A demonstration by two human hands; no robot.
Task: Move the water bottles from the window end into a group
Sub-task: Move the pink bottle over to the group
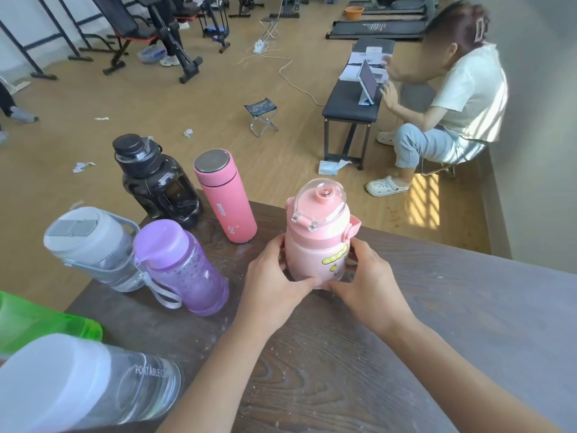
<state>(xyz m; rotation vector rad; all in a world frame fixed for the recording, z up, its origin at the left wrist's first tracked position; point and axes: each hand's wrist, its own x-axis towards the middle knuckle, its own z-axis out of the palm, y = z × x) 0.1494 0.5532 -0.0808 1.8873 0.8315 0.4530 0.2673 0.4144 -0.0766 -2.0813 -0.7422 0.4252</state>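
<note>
Head view: both hands clasp the lower body of a pale pink bottle (pixel 317 242) standing upright on the dark wooden table (pixel 437 323). The left hand (pixel 274 285) and right hand (pixel 371 285) curl their fingers round its sides, thumbs meeting at its base. Its clear lid and handle are shut; contents cannot be told.

To the left stand a coral flask (pixel 224 195), a black jug (pixel 156 179), a purple bottle (pixel 184 270) and a grey-lidded clear bottle (pixel 93 248), all upright and near one another. Nearest the camera are a green bottle (pixel 37 320) and a clear cup (pixel 93 389); both clear ones look empty.

Beyond the table a seated person (pixel 452 101) faces a bench (pixel 352 101).
</note>
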